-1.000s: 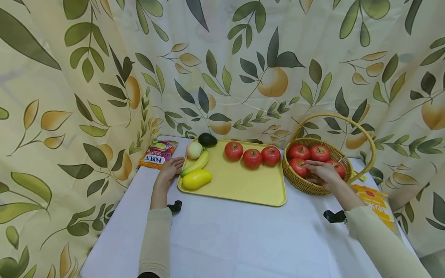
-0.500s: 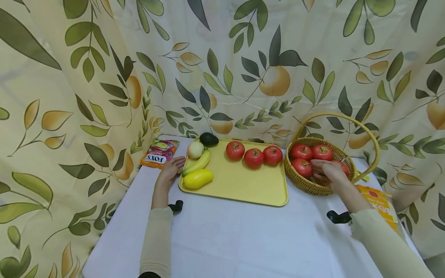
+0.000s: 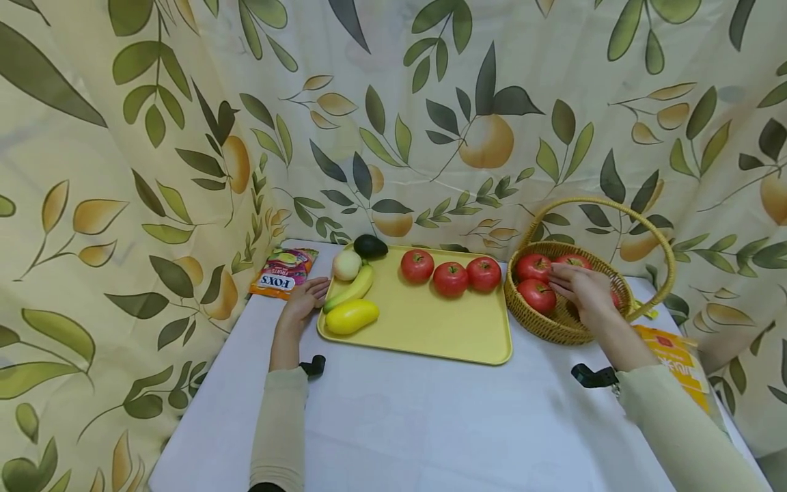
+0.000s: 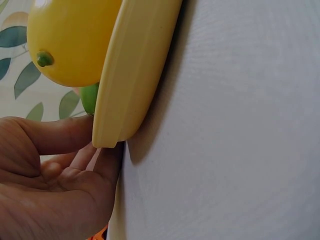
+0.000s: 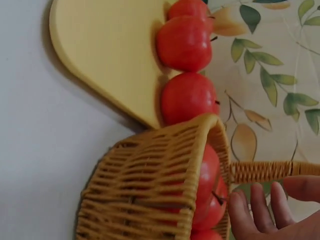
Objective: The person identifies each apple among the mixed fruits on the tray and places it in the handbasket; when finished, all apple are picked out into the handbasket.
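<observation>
My left hand (image 3: 303,298) is at the left edge of the yellow tray (image 3: 443,331). In the left wrist view its thumb (image 4: 67,135) lies at the rim and the other fingers reach under it, gripping the edge. My right hand (image 3: 585,290) is over the wicker basket (image 3: 550,333), fingers loosely bent. Beside its fingertips are a red apple (image 3: 533,267) and another apple (image 3: 537,296); more apples are partly hidden under the hand. In the right wrist view nothing shows between the fingers (image 5: 260,207).
On the tray lie a yellow mango (image 3: 352,317), a banana (image 3: 353,288), a pale round fruit (image 3: 347,265), an avocado (image 3: 370,246) and three apples (image 3: 451,279). A candy bag (image 3: 284,272) lies left; an orange packet (image 3: 676,362) lies right. The basket's tall handle (image 3: 654,236) arches up.
My right hand has shifted slightly up and back within the basket, and now covers more of the back right apple. The left hand stays at the tray edge.
</observation>
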{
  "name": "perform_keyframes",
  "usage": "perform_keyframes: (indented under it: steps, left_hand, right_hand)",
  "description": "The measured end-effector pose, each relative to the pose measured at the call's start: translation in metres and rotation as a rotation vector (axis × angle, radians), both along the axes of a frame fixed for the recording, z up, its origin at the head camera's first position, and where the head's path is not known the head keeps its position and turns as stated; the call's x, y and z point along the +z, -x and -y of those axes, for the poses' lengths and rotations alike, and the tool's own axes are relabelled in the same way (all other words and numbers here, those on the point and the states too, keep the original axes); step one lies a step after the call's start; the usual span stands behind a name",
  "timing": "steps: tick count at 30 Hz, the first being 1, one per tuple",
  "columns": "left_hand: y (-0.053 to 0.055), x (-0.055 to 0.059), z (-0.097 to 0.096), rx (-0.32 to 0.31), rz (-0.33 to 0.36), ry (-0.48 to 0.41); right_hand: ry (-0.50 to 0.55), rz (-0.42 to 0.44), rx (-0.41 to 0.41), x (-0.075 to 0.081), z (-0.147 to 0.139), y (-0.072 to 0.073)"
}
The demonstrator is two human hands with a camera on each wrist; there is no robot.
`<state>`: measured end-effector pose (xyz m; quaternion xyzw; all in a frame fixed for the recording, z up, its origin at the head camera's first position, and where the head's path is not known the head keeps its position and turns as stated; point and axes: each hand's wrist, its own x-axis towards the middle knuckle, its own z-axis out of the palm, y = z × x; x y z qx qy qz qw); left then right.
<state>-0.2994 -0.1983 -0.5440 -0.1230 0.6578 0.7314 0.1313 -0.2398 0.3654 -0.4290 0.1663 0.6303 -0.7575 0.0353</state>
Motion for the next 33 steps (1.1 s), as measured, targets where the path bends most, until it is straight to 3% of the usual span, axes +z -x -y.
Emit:
perform_keyframes:
  steps: [7,16,23,29,33]
  left_hand:
    - [-0.001,0.001,0.000,0.002,0.001,-0.006]
    - [0.001,-0.002,0.002,-0.002,0.000,-0.014]
    - [0.003,-0.002,0.001,-0.001,-0.011,0.022]
    - [0.003,0.000,0.000,0.009,0.007,0.027]
    - [0.003,0.000,0.000,0.009,0.020,0.038]
  right_hand:
    - [-0.003,-0.037,0.040,0.003,0.024,0.007]
    - [-0.011,-0.022,0.134,-0.001,0.050,0.022]
    - [-0.081,-0.018,0.199,-0.009,0.069,0.033]
    - [-0.189,0.032,0.206,-0.013,0.091,0.044]
    - [-0.280,-0.001,0.221,-0.018,0.105,0.049]
